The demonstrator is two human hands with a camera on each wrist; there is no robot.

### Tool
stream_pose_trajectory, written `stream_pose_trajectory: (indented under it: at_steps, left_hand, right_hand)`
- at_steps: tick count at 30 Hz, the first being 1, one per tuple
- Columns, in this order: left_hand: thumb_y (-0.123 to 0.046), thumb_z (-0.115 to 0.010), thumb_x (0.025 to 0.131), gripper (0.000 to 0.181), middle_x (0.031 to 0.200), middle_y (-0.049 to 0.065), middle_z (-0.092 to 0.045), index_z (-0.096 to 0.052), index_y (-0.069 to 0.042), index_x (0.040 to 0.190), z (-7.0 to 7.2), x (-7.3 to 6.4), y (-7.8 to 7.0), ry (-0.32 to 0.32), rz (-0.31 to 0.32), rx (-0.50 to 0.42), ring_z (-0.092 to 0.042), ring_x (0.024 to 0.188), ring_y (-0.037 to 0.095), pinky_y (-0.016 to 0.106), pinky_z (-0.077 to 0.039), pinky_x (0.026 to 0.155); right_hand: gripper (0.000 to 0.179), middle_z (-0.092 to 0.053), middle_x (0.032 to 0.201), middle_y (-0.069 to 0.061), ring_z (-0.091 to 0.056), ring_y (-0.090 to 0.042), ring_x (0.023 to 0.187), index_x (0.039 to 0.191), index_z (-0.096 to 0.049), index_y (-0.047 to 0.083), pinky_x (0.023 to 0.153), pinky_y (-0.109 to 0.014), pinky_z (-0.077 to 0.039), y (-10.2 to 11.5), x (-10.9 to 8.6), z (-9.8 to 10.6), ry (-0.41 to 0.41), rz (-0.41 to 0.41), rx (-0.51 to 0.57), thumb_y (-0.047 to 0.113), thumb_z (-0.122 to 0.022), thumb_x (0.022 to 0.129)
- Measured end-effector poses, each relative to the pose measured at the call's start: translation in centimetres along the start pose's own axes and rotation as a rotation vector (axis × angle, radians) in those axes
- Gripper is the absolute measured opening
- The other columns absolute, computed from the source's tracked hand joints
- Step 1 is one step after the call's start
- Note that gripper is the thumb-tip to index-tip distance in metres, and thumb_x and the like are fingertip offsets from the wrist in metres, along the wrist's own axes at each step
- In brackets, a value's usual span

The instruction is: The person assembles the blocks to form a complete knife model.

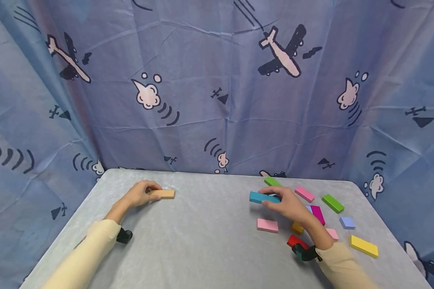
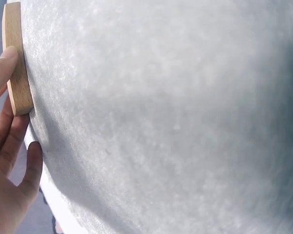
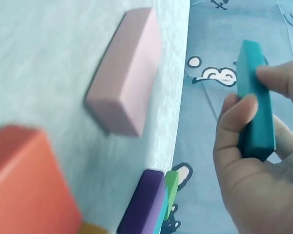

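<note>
At the table's left, my left hand (image 1: 141, 194) pinches a plain wooden block (image 1: 167, 194) between thumb and fingers. In the left wrist view the thumb lies across one face of this wooden block (image 2: 17, 80), which is at the table surface. My right hand (image 1: 288, 204) grips a blue rectangular block (image 1: 259, 197) over the right half of the table. The right wrist view shows thumb and fingers round the blue block (image 3: 257, 117), held up off the table. A pink block (image 1: 267, 225) lies just below it in the head view.
Several coloured blocks lie scattered at the right: a red block (image 1: 297, 241) under the right wrist, a yellow block (image 1: 363, 246), a green block (image 1: 333, 203), a magenta block (image 1: 318, 214). The grey-white table (image 1: 202, 241) ends at a blue curtain (image 1: 209, 80) printed with planes.
</note>
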State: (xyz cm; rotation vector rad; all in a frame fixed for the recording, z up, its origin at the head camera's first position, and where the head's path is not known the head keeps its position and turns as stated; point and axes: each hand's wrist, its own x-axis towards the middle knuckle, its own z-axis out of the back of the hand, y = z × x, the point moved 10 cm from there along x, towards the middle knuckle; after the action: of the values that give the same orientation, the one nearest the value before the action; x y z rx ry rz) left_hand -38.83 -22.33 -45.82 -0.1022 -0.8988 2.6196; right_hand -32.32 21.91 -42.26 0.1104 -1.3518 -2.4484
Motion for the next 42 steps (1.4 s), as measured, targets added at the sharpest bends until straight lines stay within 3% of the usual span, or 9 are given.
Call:
stream_pose_trajectory:
  at_steps: [6, 16, 32, 42]
  left_hand:
    - [-0.014, -0.081, 0.089, 0.024, 0.109, 0.009, -0.069, -0.075, -0.006, 0.111, 0.1, -0.2, 0.2, -0.007, 0.009, 0.007, -0.06, 0.097, 0.027, 0.048, -0.046, 0.087]
    - [-0.012, -0.079, 0.091, 0.024, 0.11, 0.009, -0.068, -0.073, -0.006, 0.113, -0.4, -0.1, 0.0, -0.013, -0.002, 0.005, -0.061, 0.101, 0.03, 0.051, -0.046, 0.09]
    - [-0.013, -0.079, 0.091, 0.024, 0.111, 0.01, -0.068, -0.074, -0.006, 0.113, -0.1, -0.1, 0.0, 0.005, 0.01, 0.004, -0.061, 0.102, 0.03, 0.05, -0.047, 0.091]
    - [-0.012, -0.08, 0.09, 0.024, 0.109, 0.012, -0.069, -0.074, -0.004, 0.111, 0.1, -0.2, -0.4, 0.008, 0.004, -0.016, -0.061, 0.102, 0.032, 0.052, -0.046, 0.09]
  right_hand:
    - [0.04, -0.057, 0.132, -0.018, -0.052, -0.036, 0.113, 0.128, -0.067, 0.003, 0.093, -0.047, -0.047, 0.5, 0.9, -1.7, 0.059, 0.01, 0.009, 0.003, -0.073, 0.089]
    - [0.037, -0.064, 0.127, -0.01, -0.056, -0.031, 0.115, 0.127, -0.07, 0.005, 0.097, -0.051, -0.046, 1.8, 2.4, -4.1, 0.097, 0.039, -0.001, 0.009, -0.078, 0.091]
    - [0.039, -0.07, 0.119, -0.008, -0.062, -0.028, 0.107, 0.121, -0.074, 0.004, 0.088, -0.035, -0.051, 1.4, 5.4, -6.7, 0.001, -0.028, 0.116, 0.013, -0.085, 0.084]
    - [0.035, -0.07, 0.112, -0.01, -0.062, -0.027, 0.101, 0.115, -0.074, 0.0, 0.084, -0.036, -0.049, 2.8, 7.5, -10.1, -0.001, 0.029, 0.187, 0.005, -0.085, 0.082]
